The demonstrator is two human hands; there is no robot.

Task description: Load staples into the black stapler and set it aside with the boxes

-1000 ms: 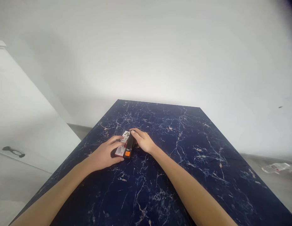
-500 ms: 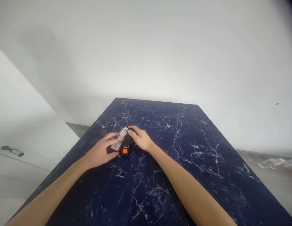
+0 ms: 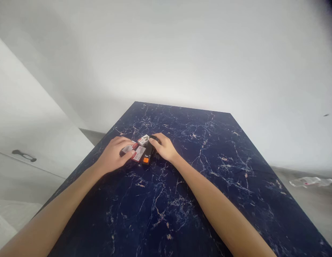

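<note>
On the blue marbled tabletop (image 3: pixel 166 200), a long black stapler (image 3: pixel 148 151) with an orange patch lies lengthwise. My right hand (image 3: pixel 165 147) has its fingers closed around the stapler's far end. Against the stapler's left side rests a small red-and-white box (image 3: pixel 139 153). Just beyond it sits a small white box (image 3: pixel 143 140) with a dark picture and a red corner. My left hand (image 3: pixel 112 154) grips another red-and-white box (image 3: pixel 127 147) between thumb and fingers, which partly cover it. That box touches or nearly touches the neighbouring one.
A pale wall (image 3: pixel 182 53) rises behind the table's far edge. To the left is a white cabinet (image 3: pixel 34 117) with a dark handle (image 3: pixel 24 156). A crumpled clear plastic item (image 3: pixel 312 182) lies beyond the right edge, lower than the tabletop.
My left hand has drawn one red-and-white box leftward, so the boxes now lie spread out rather than in a tight row. My right hand stays on the stapler. The view has shifted slightly.
</note>
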